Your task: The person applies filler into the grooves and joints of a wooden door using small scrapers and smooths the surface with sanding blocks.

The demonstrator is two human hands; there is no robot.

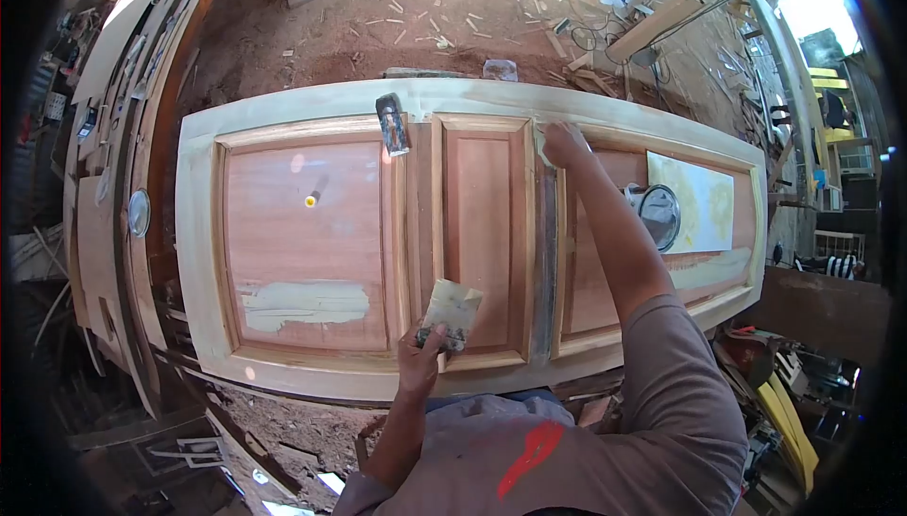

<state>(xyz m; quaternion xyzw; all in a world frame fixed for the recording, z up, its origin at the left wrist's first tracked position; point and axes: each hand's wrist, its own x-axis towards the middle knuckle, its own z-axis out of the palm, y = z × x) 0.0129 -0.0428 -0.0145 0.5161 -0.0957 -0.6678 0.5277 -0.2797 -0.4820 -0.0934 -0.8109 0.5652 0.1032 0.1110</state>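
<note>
A wooden panel door (179,185) lies flat in front of me, with pale putty on its frame and a putty smear (302,304) on its left panel. My left hand (432,341) is closed around the dark lower part of a square, putty-coated scraper (453,305), held above the near edge of the middle panel. My right hand (566,146) is closed on a pale putty spreader (542,145), at the far end of the upright strip right of the middle panel. The fingers partly hide the spreader.
An open round can (658,216) stands by a stained white board (709,199) on the right panel. A dark rectangular block (391,125) rests across the far rail. A small yellow-ended item (311,201) is on the left panel. Wood scraps (439,41) litter the floor beyond.
</note>
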